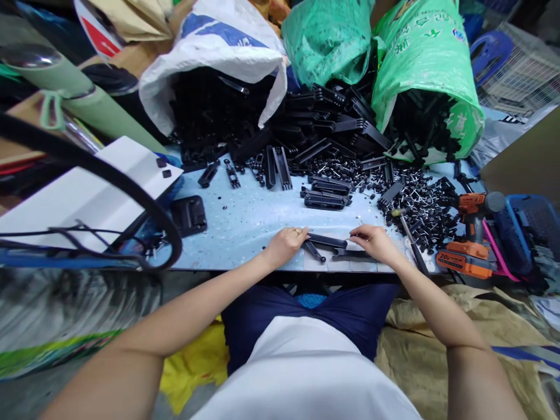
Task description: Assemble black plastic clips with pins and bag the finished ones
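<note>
My left hand point(285, 246) is closed round the left end of a long black plastic arm point(329, 240) near the front edge of the worktable. At the other end of that arm, my right hand point(374, 242) has its thumb and fingers pinched together; what they hold, if anything, is too small to make out. Just below lie a short black link piece with a round end point(315, 252) and another long black part point(352, 254), partly under my right hand. Beyond my hands rests a small stack of black assembled arms point(327, 195).
A heap of black-headed screws point(426, 204) spreads at the right, beside a hammer point(411, 239) and an orange cordless drill point(470, 233). A white sack point(219, 35) and a green sack point(426, 52) spill black parts at the back. A black cable point(131, 186) arches at left.
</note>
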Tool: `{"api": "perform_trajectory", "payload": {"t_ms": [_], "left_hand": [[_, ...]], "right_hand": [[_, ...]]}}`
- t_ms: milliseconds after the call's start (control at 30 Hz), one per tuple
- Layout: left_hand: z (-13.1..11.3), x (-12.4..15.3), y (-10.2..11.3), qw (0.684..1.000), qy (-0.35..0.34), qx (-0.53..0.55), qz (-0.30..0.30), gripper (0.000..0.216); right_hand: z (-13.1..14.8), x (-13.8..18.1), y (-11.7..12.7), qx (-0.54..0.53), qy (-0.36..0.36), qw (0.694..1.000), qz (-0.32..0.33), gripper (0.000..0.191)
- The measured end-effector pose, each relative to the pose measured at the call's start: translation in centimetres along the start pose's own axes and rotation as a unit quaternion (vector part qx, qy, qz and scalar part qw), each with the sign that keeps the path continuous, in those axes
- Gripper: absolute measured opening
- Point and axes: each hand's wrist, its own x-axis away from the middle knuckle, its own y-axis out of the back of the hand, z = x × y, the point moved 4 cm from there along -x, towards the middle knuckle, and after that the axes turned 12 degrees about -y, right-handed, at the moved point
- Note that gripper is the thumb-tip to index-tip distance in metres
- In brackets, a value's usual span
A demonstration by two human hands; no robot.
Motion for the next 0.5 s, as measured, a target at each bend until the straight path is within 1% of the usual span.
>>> {"api": "perform_trajectory", "payload": {"t_ms": [67,167,267,333,400,433,500], "left_hand": [[0.0,0.4,-0.5,0.998,-0.034,-0.032,-0.043,0.029],[-0.1,0.6,-0.6,0.99,-0.06,-0.085,-0.095,0.028],[-0.5,0.3,0.2,0.984,-0.052,-0.11,-0.131,0.026],[-0.9,0.0,0.6,0.984,-0.046,-0.103,-0.141,0.025],[-1.5,-0.5,0.7,0.986,-0.061,-0.077,-0.131,0.027],[-1.9,-0.7,0.6,0.988,-0.078,-0.062,-0.119,0.028],[-2.6,-1.3,0.2,0.988,-0.12,-0.036,-0.088,0.033]], "right_hand": [[0.7,0.4,-0.5,0.037,0.008,0.999,0.023,0.011],[2.0,0.6,-0.7,0.133,0.028,0.989,0.052,0.013],[3.1,0.4,-1.2,0.225,0.042,0.97,0.084,0.016],[3.1,0.4,-2.0,0.25,0.047,0.963,0.09,0.015],[2.3,0.4,-3.0,0.238,0.06,0.967,0.066,0.013],[1.6,0.6,-3.5,0.219,0.077,0.972,0.038,0.013],[0.2,1.1,-4.2,0.16,0.133,0.977,-0.046,0.018]]}}
